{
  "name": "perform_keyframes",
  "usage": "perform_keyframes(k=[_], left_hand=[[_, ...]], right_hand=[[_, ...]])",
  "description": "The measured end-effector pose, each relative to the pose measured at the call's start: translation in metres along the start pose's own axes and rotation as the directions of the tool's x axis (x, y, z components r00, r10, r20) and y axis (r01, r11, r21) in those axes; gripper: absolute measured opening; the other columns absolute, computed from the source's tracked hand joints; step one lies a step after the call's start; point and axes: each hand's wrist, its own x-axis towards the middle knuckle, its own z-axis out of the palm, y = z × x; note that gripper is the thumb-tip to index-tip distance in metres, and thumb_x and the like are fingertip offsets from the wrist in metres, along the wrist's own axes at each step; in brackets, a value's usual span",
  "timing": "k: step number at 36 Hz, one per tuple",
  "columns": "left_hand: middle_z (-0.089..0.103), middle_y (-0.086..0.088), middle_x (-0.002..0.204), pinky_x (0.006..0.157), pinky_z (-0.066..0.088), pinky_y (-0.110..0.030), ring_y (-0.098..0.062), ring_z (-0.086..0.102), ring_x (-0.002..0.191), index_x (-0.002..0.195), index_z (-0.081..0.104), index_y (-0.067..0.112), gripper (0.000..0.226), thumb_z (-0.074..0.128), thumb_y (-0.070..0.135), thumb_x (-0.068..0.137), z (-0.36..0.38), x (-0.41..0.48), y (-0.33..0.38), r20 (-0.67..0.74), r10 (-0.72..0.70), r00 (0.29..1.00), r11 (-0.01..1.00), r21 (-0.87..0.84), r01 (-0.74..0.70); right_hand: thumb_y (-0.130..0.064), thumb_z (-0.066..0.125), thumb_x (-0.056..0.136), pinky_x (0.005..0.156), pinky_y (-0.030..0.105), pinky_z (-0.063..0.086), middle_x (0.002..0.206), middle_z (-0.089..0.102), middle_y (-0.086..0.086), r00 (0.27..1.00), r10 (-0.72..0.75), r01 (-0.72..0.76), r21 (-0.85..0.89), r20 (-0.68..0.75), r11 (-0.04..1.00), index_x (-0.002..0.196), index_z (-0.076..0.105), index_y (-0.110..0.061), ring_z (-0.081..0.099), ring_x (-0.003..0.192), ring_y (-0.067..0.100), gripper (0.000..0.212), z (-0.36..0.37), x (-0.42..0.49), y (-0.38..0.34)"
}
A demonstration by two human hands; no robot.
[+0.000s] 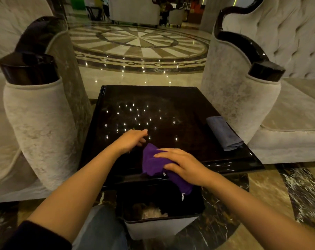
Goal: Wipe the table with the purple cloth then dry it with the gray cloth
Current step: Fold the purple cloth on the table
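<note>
A glossy black square table [153,109] stands in front of me. The purple cloth [151,162] lies bunched at the table's near edge, with one end hanging over toward a bin. My right hand [183,166] rests on top of it, fingers wrapped over the cloth. My left hand [132,139] hovers just left of the cloth above the tabletop, fingers loosely spread, holding nothing. The gray cloth [223,132] lies folded along the table's right edge, apart from both hands.
Two beige upholstered armchairs flank the table, a left one [39,123] and a right one [243,105], close to its sides. A bin [158,222] with rubbish sits on the floor below the table's near edge. Polished marble floor [140,44] stretches beyond.
</note>
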Motion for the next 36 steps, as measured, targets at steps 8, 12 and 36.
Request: perform_keyframes(k=[8,12,36], left_hand=[[0.066,0.000,0.097,0.068,0.052,-0.022,-0.011,0.064,0.086,0.099,0.061,0.026,0.014,0.057,0.028,0.086,0.017,-0.042,0.016,0.300,0.140,0.944,0.985,-0.142,-0.100],[0.066,0.002,0.083,0.066,0.052,-0.021,-0.007,0.065,0.075,0.089,0.060,0.024,0.014,0.062,0.012,0.082,0.021,-0.051,0.014,0.223,0.223,0.949,0.967,-0.174,-0.186],[0.051,0.020,0.098,0.070,0.051,-0.014,0.002,0.055,0.090,0.104,0.047,0.039,0.044,0.062,0.004,0.081,0.028,-0.087,0.035,-0.061,0.465,0.883,0.881,0.135,-0.454]], right_hand=[[-0.021,0.056,0.087,0.098,0.017,0.031,0.119,0.041,-0.013,1.000,-0.011,0.011,0.042,0.015,0.999,0.123,0.047,-0.029,0.042,0.117,0.011,0.038,-0.007,-0.008,0.002],[-0.024,0.070,0.075,0.091,0.018,0.040,0.118,0.040,-0.014,1.000,0.031,-0.031,0.083,0.001,0.996,0.123,0.040,-0.030,0.044,0.111,0.005,0.057,-0.010,-0.011,0.001],[-0.009,0.065,0.078,0.076,0.023,0.048,0.095,0.062,-0.007,0.987,0.163,-0.163,-0.001,-0.005,0.987,0.093,0.056,-0.028,0.060,0.089,0.009,0.026,-0.063,-0.034,0.018]])
